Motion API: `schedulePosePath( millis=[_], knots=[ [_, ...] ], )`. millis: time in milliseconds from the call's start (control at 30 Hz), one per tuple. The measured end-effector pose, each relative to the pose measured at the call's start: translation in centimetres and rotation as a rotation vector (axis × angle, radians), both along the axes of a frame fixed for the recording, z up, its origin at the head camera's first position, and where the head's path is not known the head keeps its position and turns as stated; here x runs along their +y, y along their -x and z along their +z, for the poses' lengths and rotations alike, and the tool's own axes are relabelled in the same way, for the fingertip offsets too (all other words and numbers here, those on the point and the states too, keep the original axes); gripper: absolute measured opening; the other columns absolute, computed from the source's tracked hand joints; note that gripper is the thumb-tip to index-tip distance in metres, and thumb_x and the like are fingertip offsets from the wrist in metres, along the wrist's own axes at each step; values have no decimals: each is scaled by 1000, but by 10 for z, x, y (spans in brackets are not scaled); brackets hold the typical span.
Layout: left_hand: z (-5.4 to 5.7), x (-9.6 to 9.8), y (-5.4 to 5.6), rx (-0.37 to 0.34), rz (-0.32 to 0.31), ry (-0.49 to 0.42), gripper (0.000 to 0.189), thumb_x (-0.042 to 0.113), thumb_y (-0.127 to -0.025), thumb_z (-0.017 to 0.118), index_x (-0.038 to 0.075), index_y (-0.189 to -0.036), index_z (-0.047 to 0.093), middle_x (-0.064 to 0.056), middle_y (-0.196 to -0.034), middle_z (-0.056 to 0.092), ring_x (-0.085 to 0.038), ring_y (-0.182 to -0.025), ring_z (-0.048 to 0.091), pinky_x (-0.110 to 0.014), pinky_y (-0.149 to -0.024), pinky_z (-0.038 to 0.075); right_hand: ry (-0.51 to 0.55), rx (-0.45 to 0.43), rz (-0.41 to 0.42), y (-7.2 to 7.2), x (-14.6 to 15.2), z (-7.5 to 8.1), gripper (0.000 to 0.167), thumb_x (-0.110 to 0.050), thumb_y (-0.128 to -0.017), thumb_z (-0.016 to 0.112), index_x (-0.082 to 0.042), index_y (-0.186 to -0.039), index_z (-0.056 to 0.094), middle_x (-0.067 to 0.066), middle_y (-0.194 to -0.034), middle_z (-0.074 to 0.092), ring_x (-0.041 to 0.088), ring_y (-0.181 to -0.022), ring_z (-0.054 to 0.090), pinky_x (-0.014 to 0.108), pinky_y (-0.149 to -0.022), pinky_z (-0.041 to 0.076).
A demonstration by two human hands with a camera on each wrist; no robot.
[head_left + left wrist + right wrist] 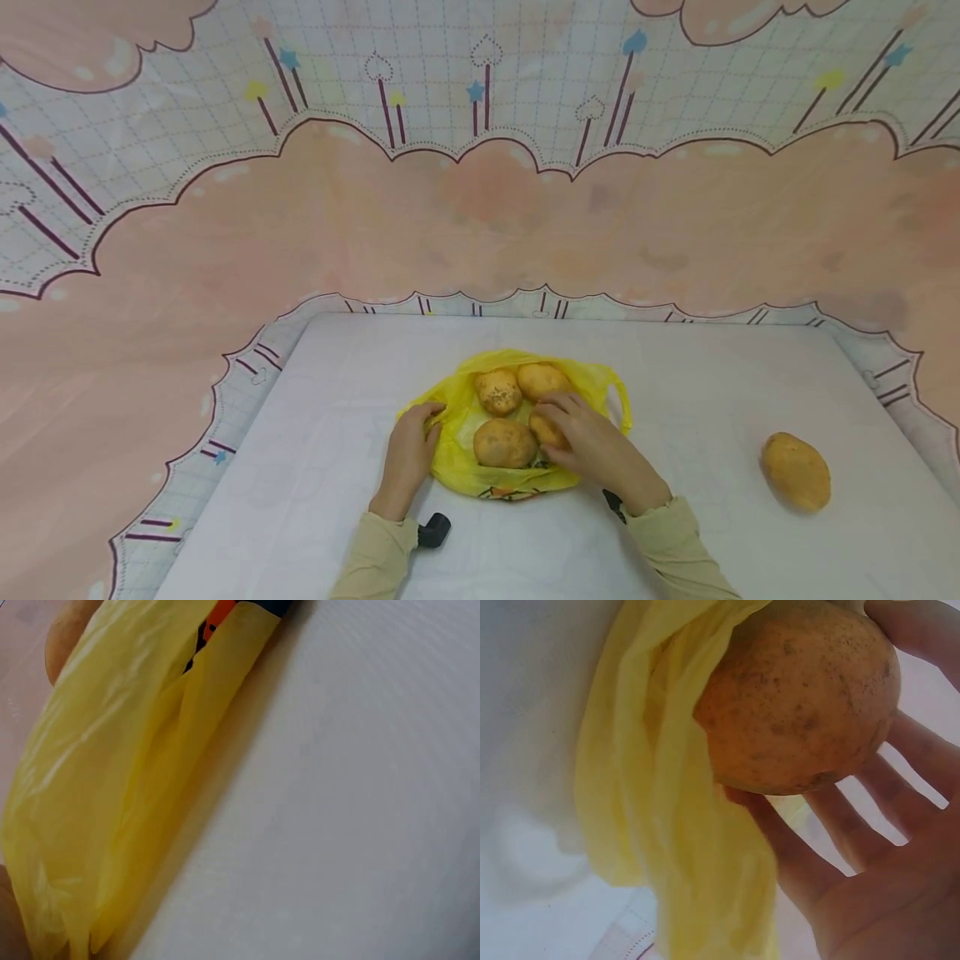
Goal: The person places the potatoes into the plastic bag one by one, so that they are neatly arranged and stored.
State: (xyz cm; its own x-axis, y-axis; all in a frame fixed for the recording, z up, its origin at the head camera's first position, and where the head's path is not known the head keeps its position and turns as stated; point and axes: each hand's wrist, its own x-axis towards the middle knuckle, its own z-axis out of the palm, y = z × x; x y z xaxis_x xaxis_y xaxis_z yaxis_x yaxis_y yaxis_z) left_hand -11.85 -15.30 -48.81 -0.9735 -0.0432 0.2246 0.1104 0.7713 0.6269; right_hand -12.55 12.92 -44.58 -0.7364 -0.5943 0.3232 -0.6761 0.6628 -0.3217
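A yellow plastic bag (457, 475) lies spread on the table with its mouth facing up and several potatoes inside. My left hand (408, 450) pinches the bag's left edge. My right hand (592, 437) reaches in at the right side and holds a potato (546, 429), its fingers spread round it; the right wrist view shows this potato (802, 697) between thumb and fingers, beside a fold of the bag (682, 825). Next to it in the bag sits a large potato (504, 442). Behind are a speckled potato (498, 392) and a smoother one (542, 381).
One more potato (797, 472) lies on the white table (720, 375), well to the right of the bag. A black wrist device (433, 530) sticks out by the left sleeve. A patterned cloth backdrop (480, 225) hangs behind the table.
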Motion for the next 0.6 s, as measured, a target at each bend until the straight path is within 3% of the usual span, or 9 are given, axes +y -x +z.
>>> schedulePosePath(
  millis=[367,600],
  knots=[
    [-4,-1,2,54,-15,10,26,-4,-89,68,-2,-115,67,-17,-112,69,-35,-109,63,-49,-96,52,-23,-29,-35,-3,4,2,54,-31,-85,79,-1,-127,61,11,-128,59,29,-121,56,43,-101,51],
    [-3,-1,1,32,-13,5,27,-2,-91,67,-1,-118,66,-17,-115,68,-35,-112,62,-48,-99,51,7,8,-34,-4,14,6,55,-35,-85,79,-2,-126,63,10,-127,60,27,-119,59,41,-100,53]
  ],
)
